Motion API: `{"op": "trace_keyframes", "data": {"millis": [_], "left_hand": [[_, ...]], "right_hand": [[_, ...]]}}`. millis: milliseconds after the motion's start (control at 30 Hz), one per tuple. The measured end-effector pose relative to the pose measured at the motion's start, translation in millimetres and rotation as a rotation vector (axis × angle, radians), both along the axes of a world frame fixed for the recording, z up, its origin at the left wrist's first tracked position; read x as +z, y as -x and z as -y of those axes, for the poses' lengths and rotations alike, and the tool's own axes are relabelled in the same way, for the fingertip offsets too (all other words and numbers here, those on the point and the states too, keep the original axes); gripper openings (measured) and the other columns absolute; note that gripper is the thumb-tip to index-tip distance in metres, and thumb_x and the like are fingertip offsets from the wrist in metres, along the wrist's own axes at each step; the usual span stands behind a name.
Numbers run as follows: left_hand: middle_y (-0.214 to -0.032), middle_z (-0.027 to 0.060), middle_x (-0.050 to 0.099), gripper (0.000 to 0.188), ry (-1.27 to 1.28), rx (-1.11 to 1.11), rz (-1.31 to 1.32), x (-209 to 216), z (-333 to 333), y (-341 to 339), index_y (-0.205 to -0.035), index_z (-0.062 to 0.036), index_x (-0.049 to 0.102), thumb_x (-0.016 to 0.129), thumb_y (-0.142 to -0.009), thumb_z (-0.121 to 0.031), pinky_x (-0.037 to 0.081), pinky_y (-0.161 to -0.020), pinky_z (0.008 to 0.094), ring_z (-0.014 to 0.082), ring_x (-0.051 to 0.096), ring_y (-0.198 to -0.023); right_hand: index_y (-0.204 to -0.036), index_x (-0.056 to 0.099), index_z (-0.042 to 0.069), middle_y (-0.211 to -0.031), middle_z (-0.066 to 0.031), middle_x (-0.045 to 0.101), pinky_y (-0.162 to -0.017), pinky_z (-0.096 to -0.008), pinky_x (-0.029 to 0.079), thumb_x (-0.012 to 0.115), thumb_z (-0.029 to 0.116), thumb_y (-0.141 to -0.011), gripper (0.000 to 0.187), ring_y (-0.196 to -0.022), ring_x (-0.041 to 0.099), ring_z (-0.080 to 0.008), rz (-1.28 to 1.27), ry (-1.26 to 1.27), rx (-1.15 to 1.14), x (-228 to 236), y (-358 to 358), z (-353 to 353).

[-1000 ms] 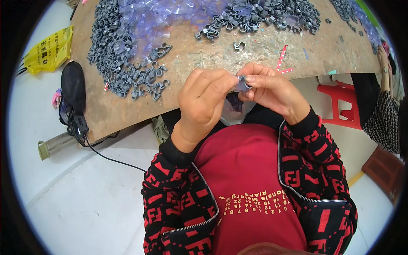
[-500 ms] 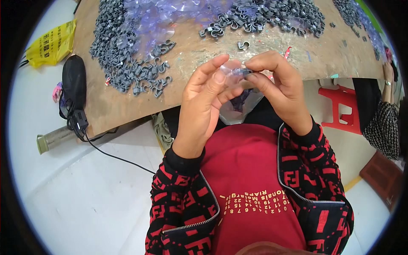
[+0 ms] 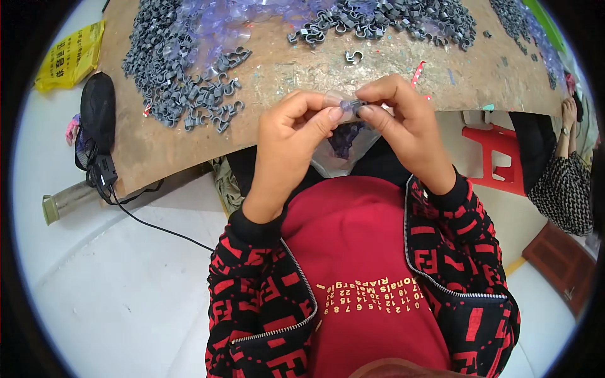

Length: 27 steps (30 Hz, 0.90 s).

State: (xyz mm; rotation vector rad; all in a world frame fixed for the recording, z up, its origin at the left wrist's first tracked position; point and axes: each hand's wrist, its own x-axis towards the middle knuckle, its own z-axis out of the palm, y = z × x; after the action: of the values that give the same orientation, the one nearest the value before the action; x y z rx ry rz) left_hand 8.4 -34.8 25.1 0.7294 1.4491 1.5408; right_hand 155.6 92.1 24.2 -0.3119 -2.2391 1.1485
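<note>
Pinching together just above the near edge of the desk (image 3: 189, 157), the two hands meet over the person's lap: the left hand (image 3: 287, 135) closes thumb and forefinger on a clear plastic piece (image 3: 335, 99), and the right hand (image 3: 403, 126) nips a small grey clip (image 3: 357, 106) against it, so both sets of fingers are pressed tight on the pair, with the other fingers curled. Whether the clip is already seated on the clear piece I cannot tell; the fingertips hide the joint. Below the hands, a clear bag (image 3: 343, 148) hangs off the desk's near edge and holds some dark purplish pieces, seemingly the finished ones. Judging by that, only a small share is done. Further in, a loose spread of grey clips (image 3: 183, 75) covers the desk's left part, one stray clip (image 3: 353, 57) lies alone near the middle, and along the far edge sits a second clip heap (image 3: 391, 19) beside a clear purple-tinted pile (image 3: 239, 25), so much remains to be joined. A black pouch (image 3: 97, 116) with its cable rests at the desk's left edge. Compared with half a second ago, the left fingers, then fanned out, have closed into a pinch, and the hands sit in much the same spot.
</note>
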Motion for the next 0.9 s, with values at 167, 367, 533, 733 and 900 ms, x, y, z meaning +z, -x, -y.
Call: {"op": "trace_keyframes", "data": {"millis": [167,367,533,733,900], "left_hand": [[-0.082,0.0103,0.061,0.009,-0.228,0.143,-0.806,-4.6,-2.9,-7.4,-0.088,-0.0001,0.065,0.068,-0.08,0.002,0.046,-0.057,0.0309,0.0209,0.061,-0.068],[-0.088,0.0113,0.062,0.009,-0.203,0.126,-0.772,9.0,-6.3,-2.8,-0.084,-0.0006,0.061,0.068,-0.078,0.002,0.049,-0.057,0.0306,0.021,0.062,-0.069],[-0.089,0.0115,0.061,0.011,-0.171,0.107,-0.865,6.5,-6.1,7.4,-0.079,-0.001,0.057,0.067,-0.078,0.001,0.049,-0.058,0.03,0.0197,0.061,-0.066],[-0.081,0.0104,0.057,0.011,-0.028,0.084,-0.802,-7.3,-18.5,10.8,-0.079,0.0,0.056,0.067,-0.079,-0.003,0.045,-0.053,0.0321,0.0217,0.058,-0.059],[-0.083,0.0118,0.058,0.012,0.027,0.002,-0.844,-26.6,-22.5,14.7,-0.082,0.0003,0.057,0.068,-0.081,-0.005,0.046,-0.056,0.0354,0.0248,0.059,-0.061]], "right_hand": [[-0.106,0.058,0.004,-0.093,-0.0039,0.062,-0.078,-0.0288,0.047,0.06,0.013,-0.095,0.014,-0.078,0.059,-0.0113,-0.045,1.332,0.214,-19.4,-1.8,1.0],[-0.111,0.059,0.005,-0.094,-0.0028,0.062,-0.079,-0.0275,0.047,0.061,0.015,-0.094,0.02,-0.078,0.059,-0.0111,-0.089,1.645,0.365,-32.3,1.7,-1.6],[-0.115,0.059,0.004,-0.096,-0.0034,0.062,-0.078,-0.0277,0.049,0.064,0.012,-0.092,0.025,-0.082,0.061,-0.0134,0.005,1.126,0.098,-12.7,9.2,9.4],[-0.104,0.064,0.004,-0.092,-0.0098,0.062,-0.077,-0.0335,0.048,0.069,0.007,-0.08,0.025,-0.088,0.061,-0.0258,0.103,-0.18,-0.11,-23.9,18.1,-3.3],[-0.096,0.064,0.005,-0.089,-0.0085,0.061,-0.073,-0.0373,0.047,0.07,0.006,-0.076,0.021,-0.084,0.059,-0.0292,0.116,-0.356,-0.167,-43.5,23.7,-10.3]]}}
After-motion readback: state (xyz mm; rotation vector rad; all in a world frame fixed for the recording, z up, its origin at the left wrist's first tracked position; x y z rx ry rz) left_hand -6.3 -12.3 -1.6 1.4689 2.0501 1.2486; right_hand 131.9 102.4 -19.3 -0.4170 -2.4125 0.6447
